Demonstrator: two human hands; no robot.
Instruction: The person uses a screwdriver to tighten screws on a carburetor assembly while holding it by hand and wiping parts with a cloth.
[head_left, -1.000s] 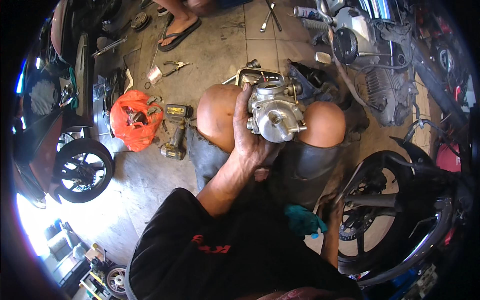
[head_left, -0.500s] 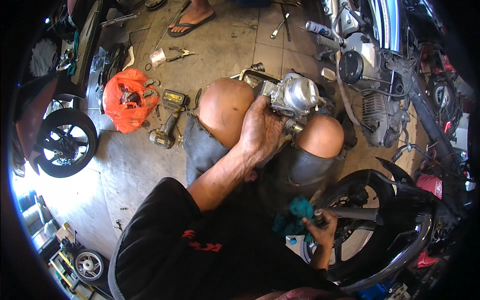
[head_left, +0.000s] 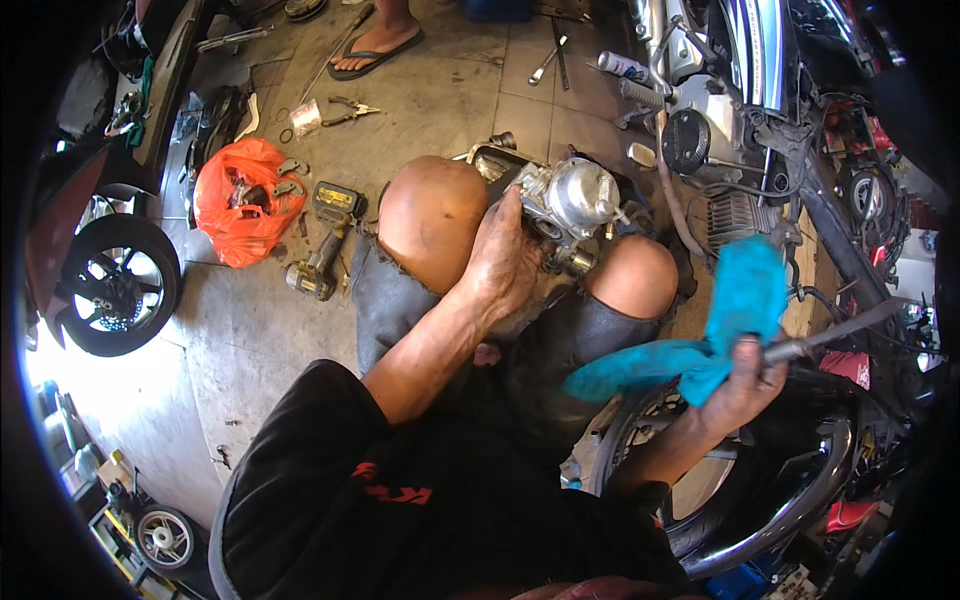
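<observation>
While the left hand (head_left: pixel 502 255) grips a silver carburetor (head_left: pixel 580 200) from its near side, that part sits above the gap between the person's bare knees (head_left: pixel 432 212). Farther right, the right hand (head_left: pixel 740 390) is closed on a long-shafted metal tool (head_left: pixel 835 330) and a teal cloth (head_left: pixel 745 290) — the cloth blurred at its edges. Beneath is a floor (head_left: pixel 430 110) of large tan-grey slabs, stained and seamed, washed out by bright light at the lower left. Left of the knees lie a cordless drill (head_left: pixel 325 240) and an orange-red plastic bag (head_left: pixel 228 240); beyond them, pliers (head_left: pixel 350 112), a wrench (head_left: pixel 547 60) and a spray can (head_left: pixel 622 66). At the top, another person's foot (head_left: pixel 380 45) wears a dark flip-flop (head_left: pixel 378 62). Motorcycle parts crowd both sides: a finned engine cylinder (head_left: pixel 740 218) at right, a black-tyred wheel (head_left: pixel 168 285) at left.
</observation>
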